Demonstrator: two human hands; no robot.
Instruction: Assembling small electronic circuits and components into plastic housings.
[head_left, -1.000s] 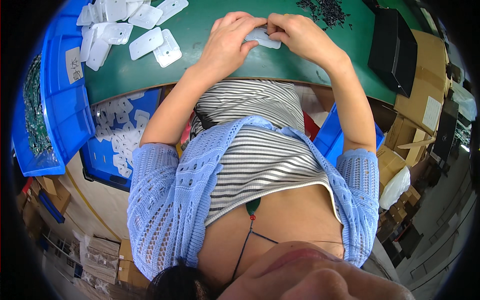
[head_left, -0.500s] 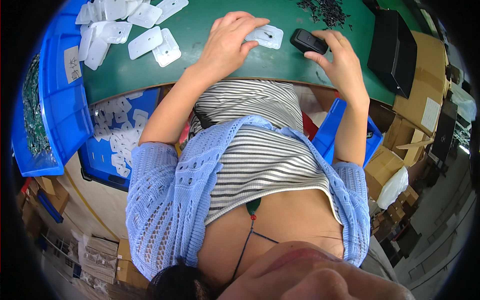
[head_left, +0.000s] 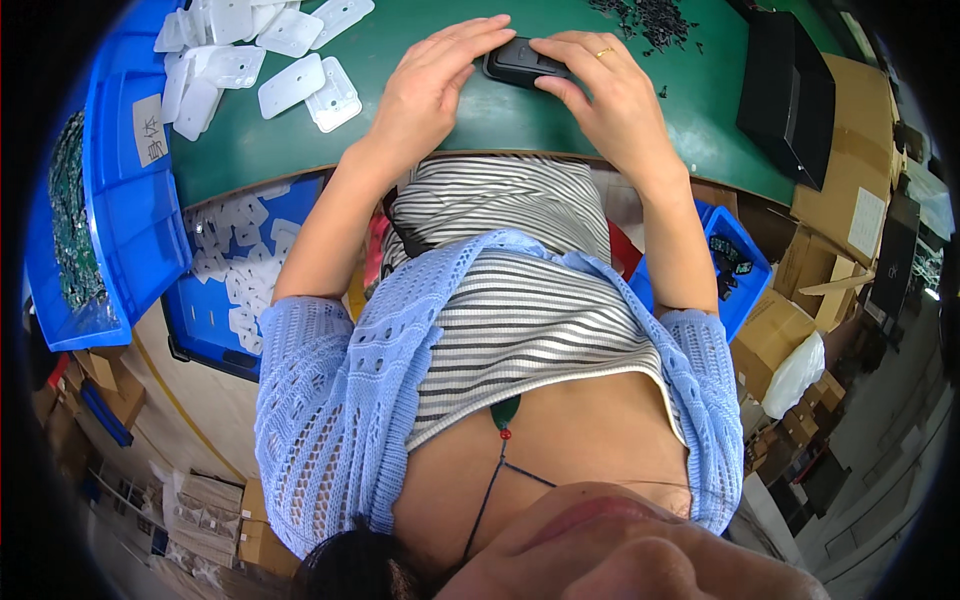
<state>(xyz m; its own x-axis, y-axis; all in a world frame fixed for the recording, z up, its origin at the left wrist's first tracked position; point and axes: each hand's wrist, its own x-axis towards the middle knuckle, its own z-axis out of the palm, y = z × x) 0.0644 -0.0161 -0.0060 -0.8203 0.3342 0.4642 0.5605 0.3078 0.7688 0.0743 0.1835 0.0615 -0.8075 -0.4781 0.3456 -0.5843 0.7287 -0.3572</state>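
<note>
A black rounded plastic block (head_left: 522,62) rests on the green tabletop between my two hands. My right hand (head_left: 612,92) grips its right end, thumb along the near side and fingers over the far side. At the block's left end is my left hand (head_left: 428,90), its fingers together and curved, thumb tucked below, fingertips meeting the block's far left edge. The white plate seen earlier is hidden under the block or my fingers. Loose white plastic plates (head_left: 290,88) lie piled to the left of my left hand.
Small black screws (head_left: 655,25) are scattered at the far side. A black box (head_left: 785,100) stands on the right. A blue bin (head_left: 130,200) holding green boards hangs at the left edge. Another blue bin (head_left: 735,265) with black parts sits below the table at right.
My right hand has moved left with the black block, bringing it to where the white plate lay. My left hand has shifted slightly left. The plate has gone out of sight.
</note>
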